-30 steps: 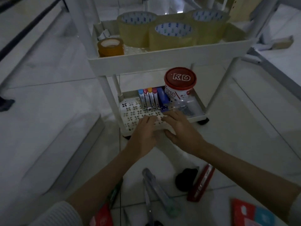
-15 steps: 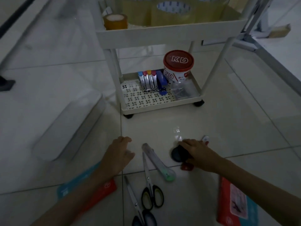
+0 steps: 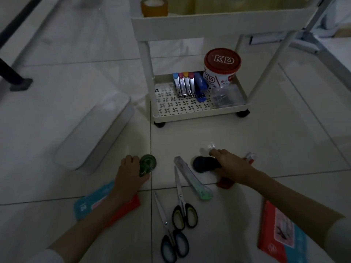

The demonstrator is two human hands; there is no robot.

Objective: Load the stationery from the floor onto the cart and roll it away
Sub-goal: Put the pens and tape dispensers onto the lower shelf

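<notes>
Scissors (image 3: 183, 206) and packets (image 3: 281, 230) lie on pale glossy floor tiles (image 3: 266, 141).

1. Floor (image 3: 266, 141): pale glossy tiles, thin grout lines; dim light.
2. Black post (image 3: 11, 73) on a foot, far left of the floor.
3. White flat box (image 3: 95, 130) lies right of the post.
4. Metal frame legs (image 3: 313, 31) at far right, opposite the post.

Floor: cart (image 3: 199, 112) beyond both hands; tape dispenser (image 3: 147, 165) at left hand (image 3: 131, 174); cutter (image 3: 193, 180) and scissors (image 3: 183, 207) between the hands; packet (image 3: 281, 230) right of scissors.
</notes>
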